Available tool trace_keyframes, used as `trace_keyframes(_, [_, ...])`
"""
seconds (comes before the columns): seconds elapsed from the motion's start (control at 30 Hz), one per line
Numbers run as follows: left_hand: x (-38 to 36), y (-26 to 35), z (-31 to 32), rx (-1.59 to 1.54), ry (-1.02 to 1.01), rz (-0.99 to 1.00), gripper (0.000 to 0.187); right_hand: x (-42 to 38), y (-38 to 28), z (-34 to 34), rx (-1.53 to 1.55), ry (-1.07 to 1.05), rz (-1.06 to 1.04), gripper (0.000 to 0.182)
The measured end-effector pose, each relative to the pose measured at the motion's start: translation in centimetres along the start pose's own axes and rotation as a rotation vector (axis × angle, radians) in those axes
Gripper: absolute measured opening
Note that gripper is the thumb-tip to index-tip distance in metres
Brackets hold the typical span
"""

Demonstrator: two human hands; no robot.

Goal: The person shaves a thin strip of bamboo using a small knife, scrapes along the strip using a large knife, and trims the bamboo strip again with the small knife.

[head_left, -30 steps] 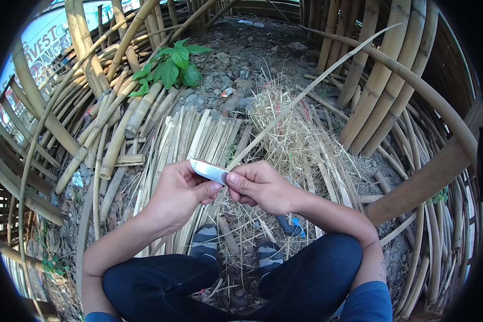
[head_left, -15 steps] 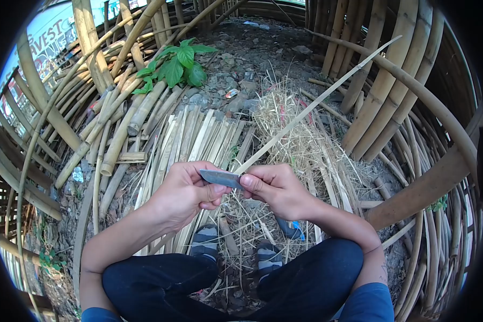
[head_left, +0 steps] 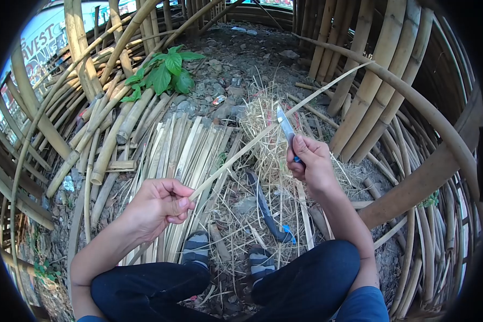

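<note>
A long thin bamboo strip [head_left: 235, 158] slants up to the right, its near end pinched between the thumb and fingers of my left hand [head_left: 162, 207]. My right hand [head_left: 310, 162] is closed round the handle of a small knife [head_left: 286, 124]. The blade points up and away, and its upper part overlaps the strip in view; whether they touch, I cannot tell. Below the strip, a dark curved tool [head_left: 264, 206] lies on the shavings between my hands. Split bamboo strips [head_left: 169, 155] lie in a row beyond my left hand.
A pile of pale shavings [head_left: 265, 137] is ahead. Bamboo poles [head_left: 110, 134] are stacked at the left, beside a leafy plant [head_left: 166, 72]. Upright poles [head_left: 383, 80] and a thick slanting pole [head_left: 413, 185] stand at the right. My striped footwear [head_left: 196, 248] is close below.
My hands have moved apart, the left one left and down, the right one right and up with the knife. The strip now spans between them, and the curved tool shows more fully.
</note>
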State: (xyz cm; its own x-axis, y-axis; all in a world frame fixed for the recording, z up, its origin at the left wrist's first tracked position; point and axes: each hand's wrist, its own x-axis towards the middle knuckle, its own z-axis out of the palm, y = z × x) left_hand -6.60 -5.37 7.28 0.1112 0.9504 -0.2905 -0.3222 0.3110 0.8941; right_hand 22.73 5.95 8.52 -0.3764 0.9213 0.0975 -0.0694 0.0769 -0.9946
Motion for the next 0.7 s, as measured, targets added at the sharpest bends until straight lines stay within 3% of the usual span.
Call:
trace_keyframes(0.1, [-0.5,-0.1,-0.6,-0.015,-0.014,-0.026,0.009,0.1,0.0,-2.4,0.136,0.145,0.075,0.039])
trace_keyframes(0.27, [-0.5,-0.1,-1.3,0.014,-0.009,-0.052,0.010,-0.1,-0.3,-4.2,0.084,0.263,0.117,0.039])
trace_keyframes(0.4, [-0.6,-0.3,-2.1,0.050,0.053,-0.084,0.009,0.6,0.5,-6.3,0.443,0.467,0.154,0.035])
trace_keyframes(0.47, [-0.4,0.1,-2.4,0.046,0.044,-0.032,0.010,0.0,-0.4,-5.9,0.379,0.566,-0.049,0.036])
trace_keyframes(0.53, [0.1,-0.1,-2.0,0.066,0.080,0.001,0.010,-0.7,0.1,-3.6,0.367,0.515,-0.092,0.036])
trace_keyframes(0.63, [0.8,-0.3,-0.6,0.140,0.108,0.035,0.012,-0.6,2.0,-0.8,0.150,0.091,-0.247,0.039])
trace_keyframes(0.67, [1.0,-0.3,0.1,0.187,0.071,0.048,0.013,-0.6,2.4,0.1,0.034,-0.036,-0.197,0.042])
trace_keyframes(0.7, [1.1,-0.1,0.8,0.190,0.077,0.047,0.013,-0.4,2.6,1.4,0.122,-0.127,-0.129,0.038])
